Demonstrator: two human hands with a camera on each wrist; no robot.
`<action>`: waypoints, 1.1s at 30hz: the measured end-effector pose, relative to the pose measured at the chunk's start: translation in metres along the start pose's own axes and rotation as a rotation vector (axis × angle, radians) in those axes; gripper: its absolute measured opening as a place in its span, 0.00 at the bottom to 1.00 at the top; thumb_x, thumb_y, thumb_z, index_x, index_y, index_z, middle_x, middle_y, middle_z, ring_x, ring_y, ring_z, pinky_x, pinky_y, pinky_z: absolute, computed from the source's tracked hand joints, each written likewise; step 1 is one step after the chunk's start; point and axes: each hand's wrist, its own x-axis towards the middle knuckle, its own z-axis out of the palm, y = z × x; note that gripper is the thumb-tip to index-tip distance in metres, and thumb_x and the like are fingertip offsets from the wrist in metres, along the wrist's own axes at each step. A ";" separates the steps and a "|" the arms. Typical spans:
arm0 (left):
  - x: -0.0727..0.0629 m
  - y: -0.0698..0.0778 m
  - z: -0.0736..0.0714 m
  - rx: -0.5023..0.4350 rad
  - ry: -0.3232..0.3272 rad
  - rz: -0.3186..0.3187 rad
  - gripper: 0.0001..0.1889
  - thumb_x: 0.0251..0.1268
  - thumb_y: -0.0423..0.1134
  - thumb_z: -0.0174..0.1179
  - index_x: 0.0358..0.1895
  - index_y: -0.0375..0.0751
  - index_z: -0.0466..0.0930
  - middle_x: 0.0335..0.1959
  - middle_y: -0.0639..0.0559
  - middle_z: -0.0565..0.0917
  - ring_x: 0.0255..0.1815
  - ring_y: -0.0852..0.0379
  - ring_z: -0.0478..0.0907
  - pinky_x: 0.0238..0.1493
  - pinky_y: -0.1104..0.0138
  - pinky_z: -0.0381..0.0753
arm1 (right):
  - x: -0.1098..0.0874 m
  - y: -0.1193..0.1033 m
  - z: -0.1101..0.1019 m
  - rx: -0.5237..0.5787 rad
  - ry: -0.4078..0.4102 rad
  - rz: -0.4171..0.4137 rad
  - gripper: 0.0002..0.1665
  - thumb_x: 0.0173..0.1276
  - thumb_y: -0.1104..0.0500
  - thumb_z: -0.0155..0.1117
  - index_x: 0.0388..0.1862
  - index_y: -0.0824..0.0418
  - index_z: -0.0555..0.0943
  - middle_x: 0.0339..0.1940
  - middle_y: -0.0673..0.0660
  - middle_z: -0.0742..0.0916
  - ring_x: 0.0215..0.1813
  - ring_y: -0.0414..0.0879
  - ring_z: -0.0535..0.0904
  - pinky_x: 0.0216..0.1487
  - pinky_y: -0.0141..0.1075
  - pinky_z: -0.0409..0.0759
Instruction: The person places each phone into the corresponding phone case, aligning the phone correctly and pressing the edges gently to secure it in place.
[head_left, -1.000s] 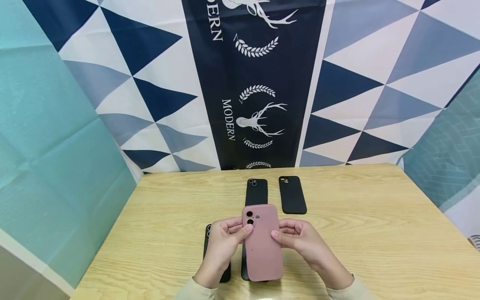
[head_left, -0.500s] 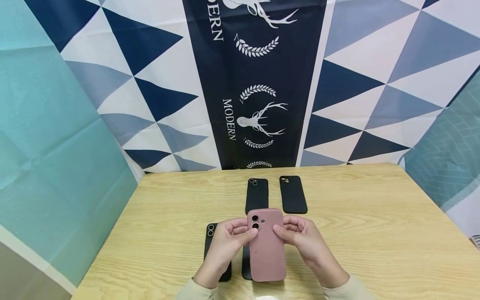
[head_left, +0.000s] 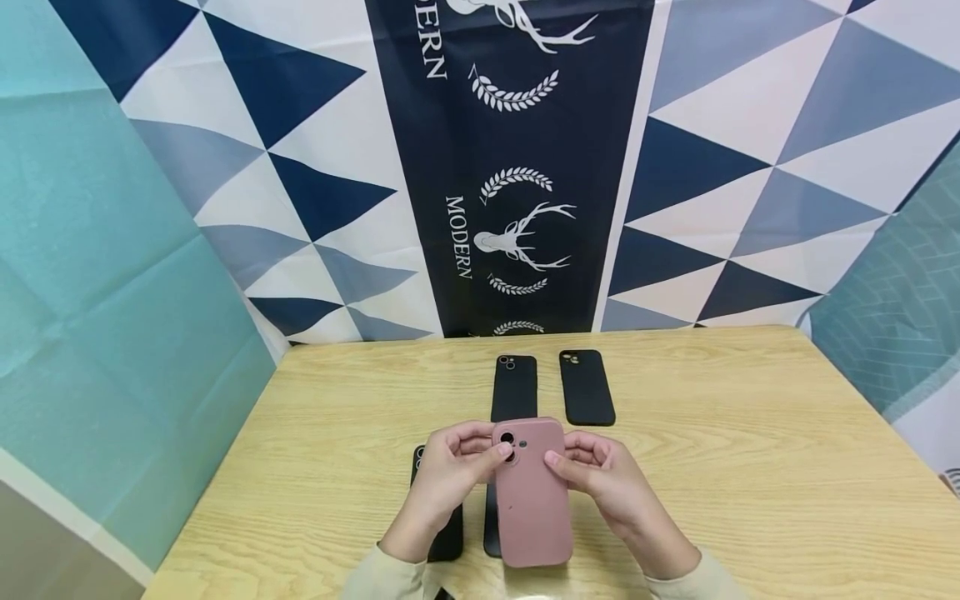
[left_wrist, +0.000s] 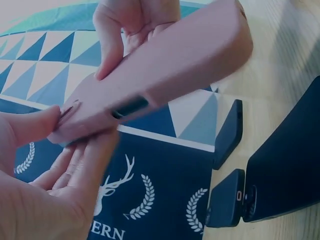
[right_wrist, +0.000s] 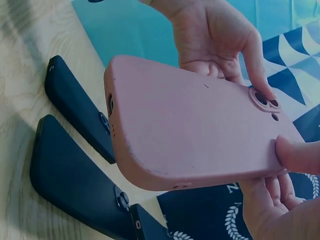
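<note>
1. Holding the pink phone case (head_left: 534,508) over the surface (head_left: 712,433), you pinch its sides near the camera end with your left hand (head_left: 453,467) and right hand (head_left: 611,483), thumbs on the camera face, other fingers behind.
2. Its opposite end has no support, so a loosened thumb could let it tip and drop onto the partly hidden black case (head_left: 491,521) beneath.
3. Whether it contains anything, you cannot tell from its dark openings; the other black cases (head_left: 588,387) are equally unclear.

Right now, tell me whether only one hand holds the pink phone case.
No, the left hand and right hand both grip the pink phone case.
</note>
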 end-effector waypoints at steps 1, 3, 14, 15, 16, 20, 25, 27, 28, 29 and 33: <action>0.000 0.000 0.000 0.000 -0.007 0.001 0.18 0.60 0.31 0.64 0.51 0.23 0.76 0.33 0.51 0.86 0.31 0.66 0.84 0.36 0.70 0.86 | 0.000 0.000 0.000 -0.002 -0.006 -0.002 0.06 0.66 0.63 0.63 0.41 0.62 0.79 0.29 0.41 0.86 0.34 0.33 0.83 0.41 0.30 0.84; 0.000 -0.001 -0.001 0.001 -0.020 0.002 0.18 0.61 0.31 0.62 0.51 0.23 0.75 0.33 0.53 0.84 0.32 0.66 0.83 0.36 0.70 0.86 | 0.001 0.001 -0.001 -0.006 -0.016 -0.004 0.08 0.66 0.63 0.63 0.43 0.64 0.79 0.31 0.41 0.86 0.36 0.33 0.83 0.42 0.30 0.84; 0.000 -0.003 0.006 0.079 0.118 0.026 0.11 0.60 0.30 0.63 0.42 0.24 0.80 0.31 0.40 0.88 0.28 0.67 0.84 0.34 0.72 0.84 | 0.010 0.002 -0.008 -0.053 -0.143 0.034 0.29 0.67 0.58 0.64 0.57 0.79 0.72 0.39 0.46 0.88 0.43 0.34 0.83 0.48 0.30 0.82; 0.000 -0.004 0.006 0.086 0.138 0.026 0.11 0.60 0.30 0.64 0.42 0.24 0.80 0.32 0.39 0.88 0.28 0.66 0.84 0.34 0.72 0.84 | 0.010 0.001 -0.008 -0.061 -0.139 0.037 0.30 0.67 0.58 0.64 0.58 0.80 0.71 0.41 0.48 0.88 0.43 0.34 0.83 0.49 0.29 0.82; 0.000 -0.004 0.007 0.094 0.157 0.025 0.11 0.59 0.30 0.64 0.42 0.25 0.81 0.33 0.38 0.88 0.28 0.67 0.84 0.34 0.72 0.85 | 0.011 0.000 -0.008 -0.069 -0.129 0.039 0.32 0.67 0.57 0.63 0.59 0.80 0.70 0.42 0.49 0.88 0.44 0.34 0.83 0.49 0.29 0.81; 0.000 -0.007 0.008 0.097 0.199 0.024 0.11 0.57 0.30 0.65 0.41 0.25 0.82 0.33 0.36 0.88 0.27 0.67 0.83 0.33 0.72 0.85 | 0.012 -0.005 -0.007 -0.074 -0.065 0.053 0.33 0.67 0.57 0.63 0.62 0.79 0.68 0.43 0.49 0.88 0.44 0.32 0.83 0.50 0.28 0.81; -0.001 -0.007 0.009 0.091 0.176 0.030 0.11 0.57 0.30 0.66 0.40 0.24 0.82 0.34 0.33 0.88 0.25 0.68 0.83 0.31 0.74 0.84 | 0.013 -0.012 -0.009 -0.059 -0.070 0.035 0.31 0.70 0.55 0.60 0.62 0.78 0.70 0.42 0.45 0.88 0.44 0.32 0.83 0.51 0.29 0.82; -0.002 -0.006 0.009 0.082 0.157 0.034 0.11 0.58 0.30 0.66 0.41 0.24 0.82 0.35 0.32 0.87 0.25 0.67 0.84 0.31 0.73 0.84 | 0.013 -0.013 -0.010 -0.056 -0.083 0.024 0.30 0.71 0.55 0.59 0.61 0.78 0.70 0.43 0.44 0.88 0.45 0.32 0.83 0.51 0.29 0.82; -0.002 -0.006 0.009 0.075 0.150 0.035 0.11 0.58 0.30 0.66 0.41 0.24 0.82 0.35 0.31 0.87 0.26 0.67 0.84 0.31 0.73 0.85 | 0.013 -0.013 -0.009 -0.058 -0.080 0.019 0.30 0.71 0.55 0.59 0.61 0.78 0.71 0.43 0.44 0.88 0.45 0.32 0.83 0.51 0.28 0.82; -0.002 -0.006 0.009 0.071 0.145 0.037 0.11 0.58 0.30 0.66 0.41 0.23 0.82 0.35 0.31 0.87 0.26 0.67 0.84 0.31 0.73 0.85 | 0.013 -0.013 -0.009 -0.060 -0.064 0.017 0.29 0.71 0.56 0.59 0.60 0.78 0.71 0.42 0.44 0.88 0.45 0.32 0.83 0.50 0.28 0.82; -0.003 -0.006 0.011 0.045 0.107 0.039 0.12 0.58 0.29 0.65 0.41 0.22 0.81 0.36 0.29 0.86 0.26 0.66 0.84 0.32 0.70 0.86 | 0.009 -0.013 -0.002 -0.059 0.063 0.016 0.18 0.70 0.60 0.59 0.50 0.74 0.79 0.31 0.41 0.88 0.37 0.32 0.83 0.45 0.27 0.82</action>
